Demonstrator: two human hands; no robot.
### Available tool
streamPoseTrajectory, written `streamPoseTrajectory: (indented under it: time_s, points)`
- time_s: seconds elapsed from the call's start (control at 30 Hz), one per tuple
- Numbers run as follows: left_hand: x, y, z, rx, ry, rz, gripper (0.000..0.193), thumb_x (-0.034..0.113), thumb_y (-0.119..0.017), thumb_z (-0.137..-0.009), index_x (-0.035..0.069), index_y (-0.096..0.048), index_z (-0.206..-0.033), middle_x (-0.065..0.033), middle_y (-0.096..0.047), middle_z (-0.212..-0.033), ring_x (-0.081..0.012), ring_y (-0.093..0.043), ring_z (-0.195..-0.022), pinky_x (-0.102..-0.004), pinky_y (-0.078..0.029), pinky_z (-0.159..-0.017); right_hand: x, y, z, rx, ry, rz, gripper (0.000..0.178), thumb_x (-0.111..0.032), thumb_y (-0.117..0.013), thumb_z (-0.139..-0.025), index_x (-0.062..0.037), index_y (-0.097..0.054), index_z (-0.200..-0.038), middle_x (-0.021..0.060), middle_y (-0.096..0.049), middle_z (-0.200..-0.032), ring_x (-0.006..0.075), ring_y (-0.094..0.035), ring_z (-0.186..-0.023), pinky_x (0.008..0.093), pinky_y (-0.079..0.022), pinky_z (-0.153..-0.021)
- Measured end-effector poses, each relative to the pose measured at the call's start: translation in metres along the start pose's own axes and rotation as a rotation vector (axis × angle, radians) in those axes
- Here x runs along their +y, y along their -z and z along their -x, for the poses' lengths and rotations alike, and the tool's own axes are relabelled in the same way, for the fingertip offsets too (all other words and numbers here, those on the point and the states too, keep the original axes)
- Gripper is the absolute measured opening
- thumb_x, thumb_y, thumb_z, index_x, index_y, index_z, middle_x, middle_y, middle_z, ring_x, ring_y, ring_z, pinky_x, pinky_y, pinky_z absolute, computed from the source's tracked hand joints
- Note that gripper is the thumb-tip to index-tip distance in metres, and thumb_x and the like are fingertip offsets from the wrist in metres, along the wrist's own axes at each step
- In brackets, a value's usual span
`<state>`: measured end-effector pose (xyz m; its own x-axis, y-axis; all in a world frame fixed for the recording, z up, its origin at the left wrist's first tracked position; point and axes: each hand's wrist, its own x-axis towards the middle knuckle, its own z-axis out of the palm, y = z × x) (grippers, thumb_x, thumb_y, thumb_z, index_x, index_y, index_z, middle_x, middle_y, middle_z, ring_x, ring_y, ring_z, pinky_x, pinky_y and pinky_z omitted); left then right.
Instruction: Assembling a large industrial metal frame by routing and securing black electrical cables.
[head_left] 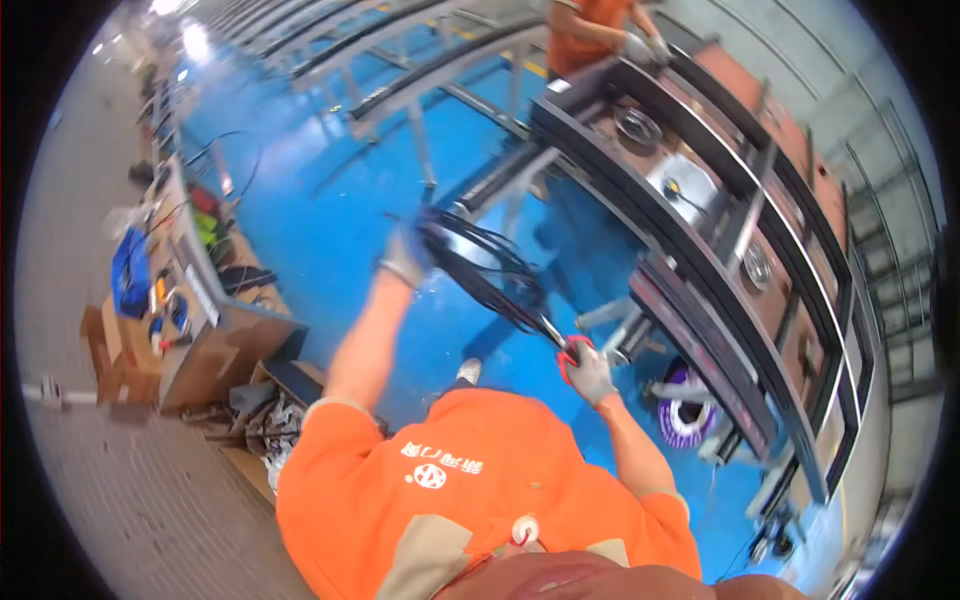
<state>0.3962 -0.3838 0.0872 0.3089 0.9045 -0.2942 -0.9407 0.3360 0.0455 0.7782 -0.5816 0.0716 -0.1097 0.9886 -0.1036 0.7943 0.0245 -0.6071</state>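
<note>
A looped bundle of thin black strips [485,270] stretches in front of me between my two hands. My left hand [406,255], in a pale glove and blurred by motion, grips the bundle's upper left end. In my gloved right hand [592,374], closed fingers hold a red-handled tool [573,352]. A shiny metal part runs from that handle up to the lower right end of the bundle. The tool's exact kind is hard to make out, and the glove hides part of its handle.
A large dark frame [700,250] lies on supports to the right, with a co-worker's gloved hands [645,48] at its far end. A purple-and-white roll [686,410] sits below it. On the left stands a cluttered bench [245,325] beside a cardboard box [120,350]. Long rails [440,70] line the back.
</note>
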Motion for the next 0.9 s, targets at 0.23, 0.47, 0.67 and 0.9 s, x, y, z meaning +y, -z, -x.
streamPoseTrajectory:
  time_s: [0.23, 0.47, 0.67, 0.9]
  points:
    - [0.158, -0.060, 0.004, 0.132, -0.383, -0.555, 0.029, 0.023, -0.051, -0.096, 0.013, -0.050, -0.070, -0.0007, -0.049, -0.055, -0.0182, -0.051, -0.049, -0.0369, -0.047, -0.054, 0.222, 0.099, 0.241, 0.228, -0.432, 0.177, 0.029, -0.009, -0.062, -0.079, -0.0116, -0.064, -0.107, 0.0106, -0.069, -0.088, 0.0276, -0.064, -0.073, 0.0378, -0.051, -0.067]
    - [0.302, -0.101, 0.009, 0.134, -0.433, -0.567, 0.028, 0.028, -0.058, -0.093, 0.010, -0.054, -0.072, -0.0041, -0.053, -0.060, -0.0230, -0.053, -0.055, -0.0407, -0.048, -0.062, 0.296, 0.148, 0.307, 0.350, -0.672, 0.301, 0.039, -0.015, -0.061, -0.086, -0.0093, -0.058, -0.125, 0.0090, -0.067, -0.092, 0.0250, -0.061, -0.074, 0.0355, -0.050, -0.067]
    - [0.292, -0.103, 0.058, 0.180, -0.465, -0.610, 0.027, 0.028, -0.063, -0.092, 0.008, -0.057, -0.076, -0.0045, -0.055, -0.064, -0.0236, -0.055, -0.059, -0.0422, -0.049, -0.067, 0.059, 0.160, 0.130, 0.200, -0.797, -0.459, 0.051, -0.020, -0.067, -0.089, -0.0045, -0.053, -0.135, 0.0068, -0.066, -0.092, 0.0150, -0.058, -0.075, 0.0267, -0.048, -0.069]
    - [0.158, -0.090, 0.054, 0.175, -0.180, -0.671, 0.018, 0.022, -0.066, -0.091, 0.006, -0.059, -0.085, -0.0061, -0.058, -0.066, -0.0211, -0.056, -0.057, -0.0375, -0.050, -0.059, -0.138, 0.045, -0.083, 0.055, -0.118, -0.521, 0.051, -0.027, -0.067, -0.089, -0.0070, -0.055, -0.134, 0.0034, -0.066, -0.088, 0.0086, -0.052, -0.061, 0.0233, -0.042, -0.052]
